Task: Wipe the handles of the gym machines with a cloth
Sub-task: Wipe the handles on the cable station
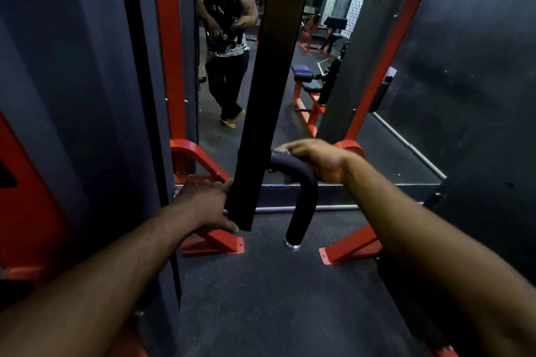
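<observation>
A curved black padded handle (303, 200) hangs in front of me, its chrome end cap (292, 245) pointing down at the floor. My right hand (319, 162) grips the handle's upper bend from above. A long flat black band (255, 124) hangs down from the top of the view beside the handle; I cannot tell whether it is a cloth or a strap. My left hand (203, 206) holds its lower end, thumb at the near edge and fingers curled round the back.
A wall mirror (293, 113) stands straight ahead, reflecting me and red benches behind. Red frame posts (169, 66) and red feet (214, 243) (348, 248) flank the handle. A dark panel (72, 95) is on the left and a dark wall (478, 95) on the right. Black rubber floor (275, 298) lies below.
</observation>
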`<state>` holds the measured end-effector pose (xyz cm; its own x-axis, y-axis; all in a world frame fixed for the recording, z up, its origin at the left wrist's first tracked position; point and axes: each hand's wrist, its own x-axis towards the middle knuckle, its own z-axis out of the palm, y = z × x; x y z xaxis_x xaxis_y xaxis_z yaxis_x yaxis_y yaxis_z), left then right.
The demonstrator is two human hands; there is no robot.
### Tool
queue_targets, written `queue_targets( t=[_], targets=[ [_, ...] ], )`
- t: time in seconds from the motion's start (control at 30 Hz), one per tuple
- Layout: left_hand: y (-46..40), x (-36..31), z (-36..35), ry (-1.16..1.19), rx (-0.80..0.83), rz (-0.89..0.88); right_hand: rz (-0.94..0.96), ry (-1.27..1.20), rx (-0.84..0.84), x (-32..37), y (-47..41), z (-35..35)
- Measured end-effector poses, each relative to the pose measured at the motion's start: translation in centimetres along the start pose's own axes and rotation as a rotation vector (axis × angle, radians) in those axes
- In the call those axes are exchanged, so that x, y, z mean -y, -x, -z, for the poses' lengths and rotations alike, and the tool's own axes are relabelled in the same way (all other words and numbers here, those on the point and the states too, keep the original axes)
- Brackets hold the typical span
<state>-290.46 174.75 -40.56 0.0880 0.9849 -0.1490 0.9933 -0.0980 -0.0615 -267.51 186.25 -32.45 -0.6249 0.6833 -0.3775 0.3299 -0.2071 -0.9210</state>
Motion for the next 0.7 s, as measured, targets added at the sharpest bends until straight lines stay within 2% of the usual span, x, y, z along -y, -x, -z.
queue_targets(
  t=[0.17, 0.27, 0.33, 0.4, 0.53, 0.7],
  targets=[
    [0.2, 0.1, 0.1, 0.054, -0.025, -0.003, 0.034, 0.333, -0.096, 3.6, -1.5, -1.8],
    [0.2, 0.0, 0.3, 0.048, -0.026, -0.008, 0.042, 0.248, -0.144, 3.2, -1.5, -2.5],
    [0.2, -0.1, 0.4, 0.034, -0.026, -0.01, 0.032, 0.287, -0.156, 2.8, -1.4, -2.6],
    [0.2, -0.1, 0.4, 0.026, -0.022, -0.01, -0.012, 0.325, -0.118, 2.5, -1.1, -2.1],
    [0.1, 0.1, 0.2, 0.036, -0.015, -0.008, -0.171, 0.174, -0.014, 3.4, -0.4, -1.8],
    [0.0, 0.2, 0.1, 0.041, -0.023, -0.005, -0.119, 0.128, -0.009, 4.4, -0.1, -3.0]
  ],
)
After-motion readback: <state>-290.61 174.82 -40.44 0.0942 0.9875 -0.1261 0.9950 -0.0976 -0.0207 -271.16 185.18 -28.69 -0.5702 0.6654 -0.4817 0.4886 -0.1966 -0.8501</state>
